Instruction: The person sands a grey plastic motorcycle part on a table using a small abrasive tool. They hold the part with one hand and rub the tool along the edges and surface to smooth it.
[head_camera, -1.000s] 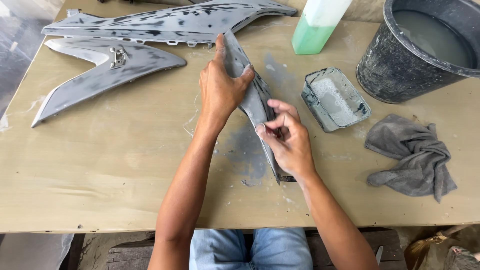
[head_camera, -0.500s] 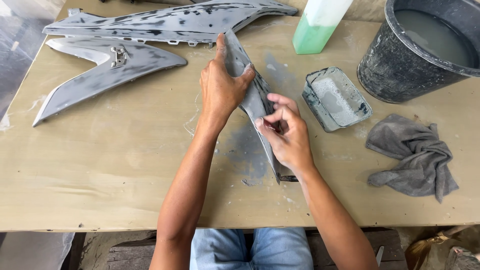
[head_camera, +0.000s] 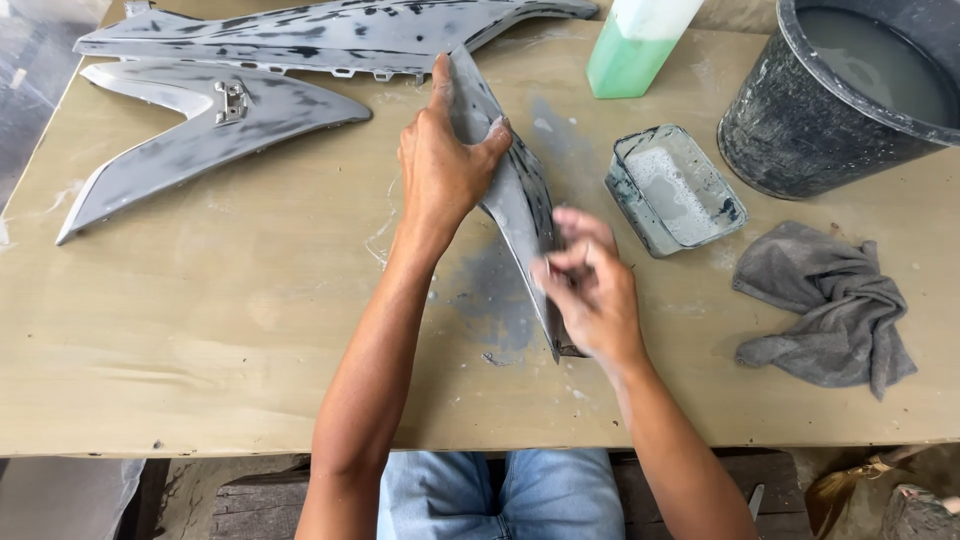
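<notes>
The head camera looks down at a tan table (head_camera: 200, 330) and two bare arms.

The left hand (head_camera: 445, 165) is closed around the top part of a long, thin grey panel (head_camera: 515, 200). The thumb sits on one side and the fingers wrap over the other. It looks like the hand holds the panel up on its edge so it does not tip or slide. The panel stands in the middle of the table and runs from near the top down toward the person.

The right hand (head_camera: 592, 295) is lower down, pressed against the panel's side. The fingers are bunched and a bit blurry. They may pinch something small against the panel, but I cannot tell what, or even if it is there.

A dark wet patch (head_camera: 495, 290) lies on the table under the panel.

Near the right hand sit a small clear tub of foamy water (head_camera: 675, 190), a crumpled grey rag (head_camera: 830, 305), a big dark bucket of water (head_camera: 850, 90) and a bottle with green liquid (head_camera: 635, 50). They are probably kept close so they are easy to reach.

Two more grey panels (head_camera: 220, 125) lie flat at the far left, out of the way.
</notes>
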